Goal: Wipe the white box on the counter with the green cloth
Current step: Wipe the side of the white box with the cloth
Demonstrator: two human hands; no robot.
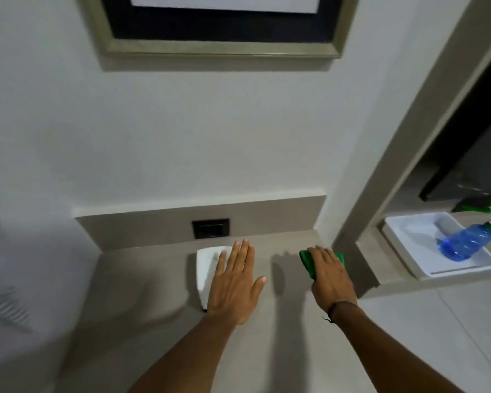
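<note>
The small white rectangular box (207, 272) lies on the beige stone table (159, 302) near its back edge, just below the dark wall socket (210, 228). The left hand (236, 287) lies flat over the box's right part w/ fingers spread and straight, so its grip is wide, closed on nothing. The right hand (330, 279) sits toward the table's right edge, apart from the box, pressing down on the folded green cloth (309, 263); fingers curl over it, so that grip holds the cloth against the table.

Step in hand, as I judge it: bring cloth to box, wipe not yet started. To do it well: keep the left palm pinning the box so it doesn't skid (it looks light), slide the cloth over from the right, wipe the exposed top and left part first, then shift the left hand to free the covered part. Keep the cloth folded flat for even contact.

Off the table, in the right-hand niche, a white plastic tray (408, 251) holds a blue spray bottle (465, 242); not needed here.
</note>
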